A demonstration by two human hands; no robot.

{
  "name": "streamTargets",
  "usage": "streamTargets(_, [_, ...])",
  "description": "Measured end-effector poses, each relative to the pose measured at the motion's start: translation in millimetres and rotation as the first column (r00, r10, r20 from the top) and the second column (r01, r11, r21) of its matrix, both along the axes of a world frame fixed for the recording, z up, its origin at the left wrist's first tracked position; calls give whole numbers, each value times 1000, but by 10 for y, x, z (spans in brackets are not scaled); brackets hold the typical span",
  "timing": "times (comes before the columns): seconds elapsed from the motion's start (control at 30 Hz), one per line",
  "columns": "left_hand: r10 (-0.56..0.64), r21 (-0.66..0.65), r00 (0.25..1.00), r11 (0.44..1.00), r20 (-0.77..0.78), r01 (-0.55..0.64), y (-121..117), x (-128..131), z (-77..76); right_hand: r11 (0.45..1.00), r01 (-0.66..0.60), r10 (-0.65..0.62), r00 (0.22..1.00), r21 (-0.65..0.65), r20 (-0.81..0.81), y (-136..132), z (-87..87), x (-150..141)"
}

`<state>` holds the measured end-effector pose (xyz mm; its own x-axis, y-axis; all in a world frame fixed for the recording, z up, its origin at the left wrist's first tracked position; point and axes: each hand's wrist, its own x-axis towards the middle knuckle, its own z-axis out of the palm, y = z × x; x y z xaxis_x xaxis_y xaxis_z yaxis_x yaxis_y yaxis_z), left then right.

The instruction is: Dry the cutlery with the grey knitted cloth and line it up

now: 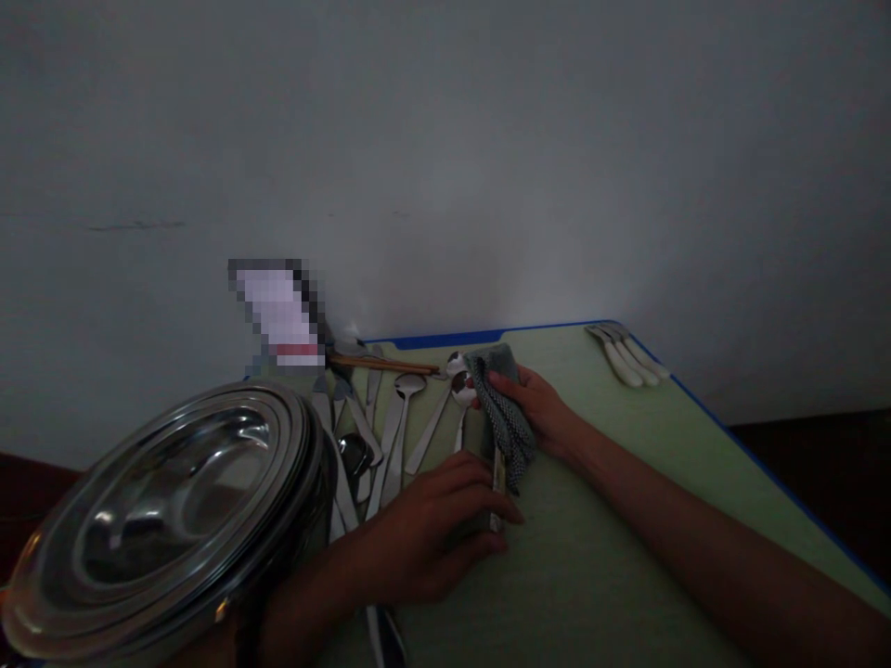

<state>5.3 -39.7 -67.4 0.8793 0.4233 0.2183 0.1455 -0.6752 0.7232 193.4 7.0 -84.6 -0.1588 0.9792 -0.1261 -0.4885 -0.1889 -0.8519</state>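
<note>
My right hand (539, 399) is closed around a bunched grey cloth (511, 427) above the middle of the table. From the cloth's lower end sticks out a narrow, shiny utensil handle (497, 487); the cloth hides its other end, so its kind cannot be told. The fingers of my left hand (445, 520) pinch that handle just below the cloth. Left of the cloth lies a spoon (463, 390), with a second spoon (409, 382) farther left. Several more metal pieces of cutlery (355, 492) are strewn between my left hand and the bowls.
A stack of wide metal bowls (278, 399) fills the table's left side. Wooden chopsticks (382, 365) lie near the back edge, beside a pixelated upright object (278, 311). Three forks with white handles (630, 360) rest together at the far right corner. A wall (445, 167) stands behind the table.
</note>
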Motion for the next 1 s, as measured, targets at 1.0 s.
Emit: streamTargets(1.0, [243, 31, 970, 969, 25, -244, 11, 18, -66, 998, -59, 57, 996, -33, -62, 13, -49, 9])
